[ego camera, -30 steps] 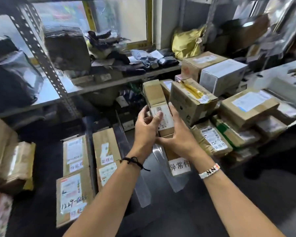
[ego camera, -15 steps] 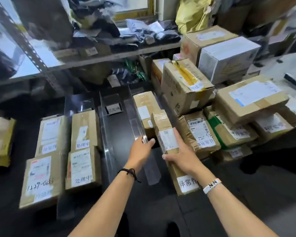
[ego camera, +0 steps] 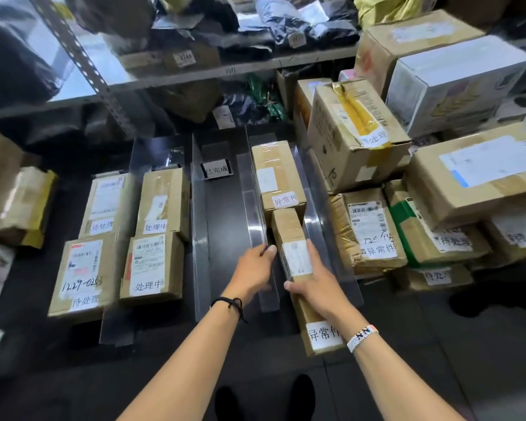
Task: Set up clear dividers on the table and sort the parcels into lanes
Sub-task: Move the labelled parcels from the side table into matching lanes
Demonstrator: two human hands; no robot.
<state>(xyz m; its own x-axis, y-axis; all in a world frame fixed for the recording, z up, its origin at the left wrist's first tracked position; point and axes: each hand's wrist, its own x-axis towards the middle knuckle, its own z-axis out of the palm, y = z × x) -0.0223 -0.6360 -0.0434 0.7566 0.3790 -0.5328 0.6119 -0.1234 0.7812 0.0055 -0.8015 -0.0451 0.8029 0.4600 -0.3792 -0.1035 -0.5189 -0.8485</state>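
Head view: our right hand (ego camera: 313, 287) grips the box (ego camera: 292, 238), thumb on its left side, fingers along its right. The box lies between the left divider (ego camera: 252, 208) and right divider (ego camera: 315, 226), long axis pointing away from us, label up. Our left hand (ego camera: 251, 268) touches the left divider; whether it pinches, we cannot tell.

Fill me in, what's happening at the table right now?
A person is sorting parcels into lanes between clear dividers on a dark table. The right hand grips a small box in the right lane, in front of a bigger box. The left hand touches the clear divider beside it. The two left lanes hold two boxes each; the middle lane shows a sign.
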